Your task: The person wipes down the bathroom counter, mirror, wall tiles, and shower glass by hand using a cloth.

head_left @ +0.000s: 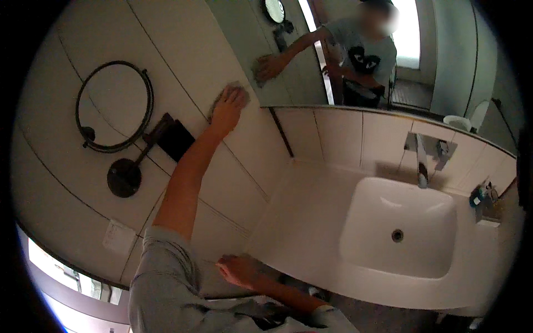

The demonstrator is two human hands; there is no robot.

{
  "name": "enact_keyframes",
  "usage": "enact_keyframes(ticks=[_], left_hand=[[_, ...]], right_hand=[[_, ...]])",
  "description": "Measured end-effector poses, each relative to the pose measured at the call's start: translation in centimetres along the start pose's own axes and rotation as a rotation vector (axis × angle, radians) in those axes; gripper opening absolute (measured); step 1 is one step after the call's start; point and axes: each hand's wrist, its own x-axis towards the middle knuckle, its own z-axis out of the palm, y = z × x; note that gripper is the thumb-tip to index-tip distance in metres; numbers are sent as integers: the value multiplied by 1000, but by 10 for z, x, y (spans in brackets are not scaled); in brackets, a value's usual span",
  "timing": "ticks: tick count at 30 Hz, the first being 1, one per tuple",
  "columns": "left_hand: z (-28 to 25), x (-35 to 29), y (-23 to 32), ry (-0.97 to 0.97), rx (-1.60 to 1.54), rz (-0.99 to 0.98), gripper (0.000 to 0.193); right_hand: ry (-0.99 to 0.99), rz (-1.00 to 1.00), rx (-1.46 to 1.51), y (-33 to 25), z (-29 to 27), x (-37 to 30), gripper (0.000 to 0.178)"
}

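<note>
My left hand (226, 114) presses a greyish cloth (242, 93) flat against the tiled wall (244, 141), close to the mirror's lower left corner. The cloth's edges show around my fingers. Low by the counter's left front edge, my right hand (240, 272) hangs with its fingers curled. Anything inside it is too dark and small to make out. Left of my raised forearm, a round shaving mirror (151, 94) on a black arm is fixed to the wall, with its round black base (124, 178) below. A black box-like fitting (176, 140) sits right beside my forearm.
The white counter (311, 222) holds a sink (350, 222) under a wall-mounted tap (422, 161). Small bottles (478, 194) stand by a box (488, 213) at the right. A large wall mirror (300, 61) reflects my arm and body. A white switch plate (119, 237) is at lower left.
</note>
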Motion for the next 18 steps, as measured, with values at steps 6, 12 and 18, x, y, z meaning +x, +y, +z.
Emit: enact_keyframes(ticks=[6,12,18], left_hand=[[-2,-62,82,-120,-188,209,47],[-27,-14,-22,100,-89,-67,42],[-1,-40,90,22,-286,-68,47]], right_hand=[[101,55,-49,7,-1,-28,24],[-86,201,-43,2,10,-74,32],[-71,322,13,29,45,-125,33]])
